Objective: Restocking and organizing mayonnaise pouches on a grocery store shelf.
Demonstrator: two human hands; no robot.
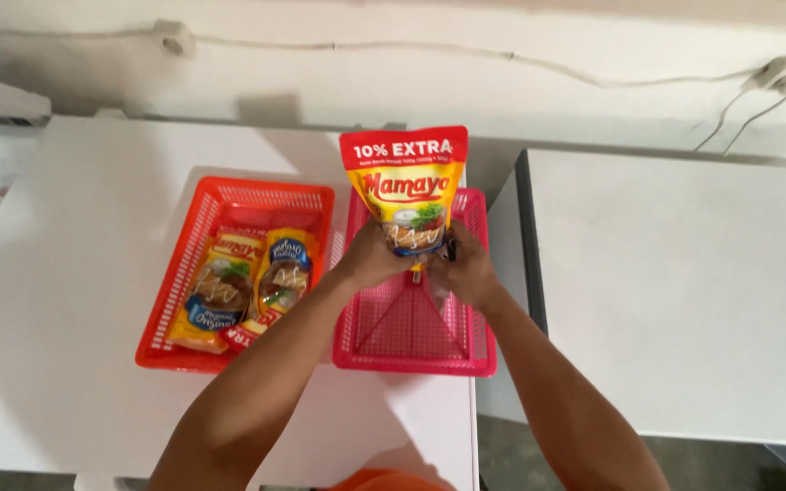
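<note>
Both hands: raised over the pink basket (411, 341), forearms converging.
Left hand (370, 257): fingers curled, gripping yellow pouch (407, 186).
Right hand (466, 268): fingers pinching pouch's bottom.

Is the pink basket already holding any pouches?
No, the pink basket shows only bare mesh; both hands hold the yellow pouch above it, and two pouches lie in the orange basket.

Single head-worn view, looking steeply down from above the worktop (75, 273), facing the wall (411, 73) along the top of the frame, close range, forearms entering from the bottom centre, baskets mid-frame
</note>
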